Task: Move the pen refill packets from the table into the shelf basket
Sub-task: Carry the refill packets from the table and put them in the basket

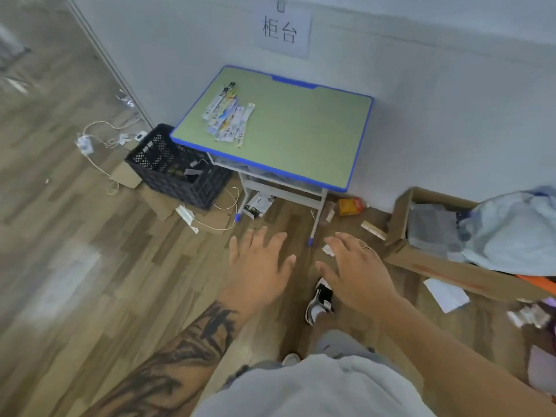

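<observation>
Green on top and edged in blue, the small table [301, 127] stands against the wall, and the pen refill packets [229, 117] lie in a loose overlapping heap on the left part of its top; their print is too small to read. Left of the table, partly tucked under its corner, a black lattice crate [177, 170] sits on the floor with a few grey and dark bits inside that cannot be made out. Right of the table, an open cardboard box [400, 236] holds folded grey cloth, and a pale blue bundle [511, 230] spills over its far end. On the wall above the table hangs a paper sign [282, 33] reading 柜台. In front of the table, over the wooden floor [90, 236], the left hand [258, 269] and the right hand [355, 272] hover with fingers spread, holding nothing and well apart from the packets; a ring shows on the right hand.
</observation>
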Tool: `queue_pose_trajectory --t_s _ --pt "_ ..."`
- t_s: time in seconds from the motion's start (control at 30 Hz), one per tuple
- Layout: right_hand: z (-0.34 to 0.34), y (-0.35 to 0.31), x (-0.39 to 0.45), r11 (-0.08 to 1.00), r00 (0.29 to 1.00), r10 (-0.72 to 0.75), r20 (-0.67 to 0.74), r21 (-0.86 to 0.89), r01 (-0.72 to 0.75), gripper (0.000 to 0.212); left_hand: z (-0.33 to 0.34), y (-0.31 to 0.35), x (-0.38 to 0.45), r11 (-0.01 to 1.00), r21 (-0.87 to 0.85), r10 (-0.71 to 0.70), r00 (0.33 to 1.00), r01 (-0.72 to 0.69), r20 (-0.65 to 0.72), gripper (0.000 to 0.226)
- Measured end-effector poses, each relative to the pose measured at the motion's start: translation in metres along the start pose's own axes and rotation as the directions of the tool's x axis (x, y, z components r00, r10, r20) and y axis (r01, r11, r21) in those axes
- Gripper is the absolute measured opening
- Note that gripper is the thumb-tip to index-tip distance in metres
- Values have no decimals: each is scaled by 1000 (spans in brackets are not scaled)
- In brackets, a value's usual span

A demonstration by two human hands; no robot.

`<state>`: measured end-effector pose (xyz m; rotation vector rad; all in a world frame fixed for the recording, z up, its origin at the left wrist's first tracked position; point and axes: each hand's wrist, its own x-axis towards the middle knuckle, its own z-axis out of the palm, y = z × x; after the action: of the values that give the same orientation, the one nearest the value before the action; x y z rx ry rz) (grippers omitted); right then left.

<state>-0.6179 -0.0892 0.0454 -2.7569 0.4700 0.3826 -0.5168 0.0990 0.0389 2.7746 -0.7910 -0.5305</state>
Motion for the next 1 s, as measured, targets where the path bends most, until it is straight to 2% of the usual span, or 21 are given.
queue_pose_trajectory --t_s 0.23,0.5,0.63,0.9,1.0 --pt "-11 -27 106 990 987 -142 69 3 142 61 -27 -28 63 994 37 -99 994 101 -49 57" --pt "-47 -34 221 958 956 -276 103 -53 282 56 -61 -44 153 974 26 -221 973 223 -64 51" --pt "-50 -35 272 955 948 -289 137 -33 296 57 -70 -55 196 963 27 -264 962 267 -66 53" --pt "-42 -45 341 956 932 -283 227 -9 293 58 -83 -83 258 966 52 -247 962 255 -118 49" --pt "-42 -55 364 964 934 -256 249 -11 267 57 -86 -103 280 965 72 -248 965 253 -82 57"
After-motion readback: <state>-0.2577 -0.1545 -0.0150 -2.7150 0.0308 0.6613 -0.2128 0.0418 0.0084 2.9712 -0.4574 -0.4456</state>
